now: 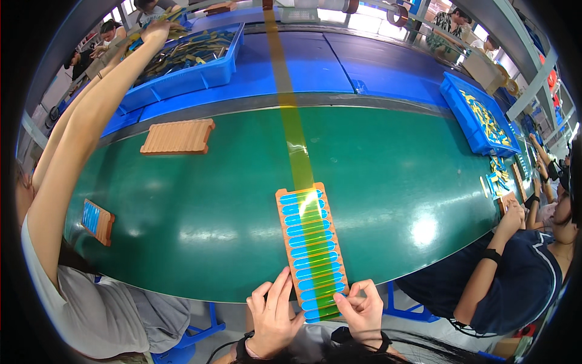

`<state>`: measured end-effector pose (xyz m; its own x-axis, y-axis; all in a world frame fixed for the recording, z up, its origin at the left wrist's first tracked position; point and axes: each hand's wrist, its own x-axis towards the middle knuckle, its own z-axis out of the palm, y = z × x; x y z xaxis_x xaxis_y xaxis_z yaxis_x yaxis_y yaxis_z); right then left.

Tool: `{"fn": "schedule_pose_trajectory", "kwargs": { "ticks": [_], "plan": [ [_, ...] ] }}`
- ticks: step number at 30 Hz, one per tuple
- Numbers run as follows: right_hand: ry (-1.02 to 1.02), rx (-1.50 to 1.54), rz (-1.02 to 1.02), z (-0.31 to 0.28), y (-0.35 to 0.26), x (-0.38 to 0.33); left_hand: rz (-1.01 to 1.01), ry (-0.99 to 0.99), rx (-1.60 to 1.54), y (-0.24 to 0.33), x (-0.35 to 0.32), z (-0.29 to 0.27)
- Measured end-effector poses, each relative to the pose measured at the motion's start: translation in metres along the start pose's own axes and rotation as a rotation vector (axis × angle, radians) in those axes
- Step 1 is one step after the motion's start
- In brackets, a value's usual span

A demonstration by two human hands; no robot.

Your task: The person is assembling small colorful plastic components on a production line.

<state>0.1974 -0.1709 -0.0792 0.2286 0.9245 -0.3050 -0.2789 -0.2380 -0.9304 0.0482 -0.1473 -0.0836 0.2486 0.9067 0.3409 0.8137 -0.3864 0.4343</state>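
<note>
A ribbed wooden rack point(282, 213) at the near edge of the green table holds several flat blue rounded pieces point(297, 241) in a row. A long translucent yellow tape point(297, 145) runs from the far side down over the rack and covers part of the pieces. My left hand point(273, 312) lies along the rack's near left edge, fingers stretched out and touching it. At the near right corner, my right hand point(362, 309) is closed, thumb and index finger pinched at the tape's right edge. Its fingertips partly hide what they grip.
Another wooden rack point(177, 137) lies far left, and a smaller one point(98, 222) with blue pieces lies near left. Blue bins point(227, 65) point(470, 121) full of strips stand at both sides. A co-worker's arms point(82, 130) reach across the left; another person point(485, 279) works at right.
</note>
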Motion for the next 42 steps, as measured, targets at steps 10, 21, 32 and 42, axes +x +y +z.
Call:
{"fn": "schedule_pose_trajectory", "kwargs": {
  "ticks": [10, 21, 32, 42],
  "plan": [
    [0.028, -0.073, 0.065, 0.000, -0.006, 0.000, 0.747, -0.045, -0.031, -0.035, 0.020, -0.020],
    [0.004, -0.073, 0.045, -0.001, -0.012, -0.002, 0.781, -0.108, -0.053, -0.036, 0.028, -0.022],
    [-0.350, -0.367, -0.217, -0.012, -0.071, 0.025, 0.883, -0.173, 0.081, -0.031, 0.038, -0.031],
    [-0.581, -1.046, -0.311, 0.025, -0.086, 0.037, 0.830, -0.341, 0.066, -0.014, 0.060, -0.057]
  ]
}}
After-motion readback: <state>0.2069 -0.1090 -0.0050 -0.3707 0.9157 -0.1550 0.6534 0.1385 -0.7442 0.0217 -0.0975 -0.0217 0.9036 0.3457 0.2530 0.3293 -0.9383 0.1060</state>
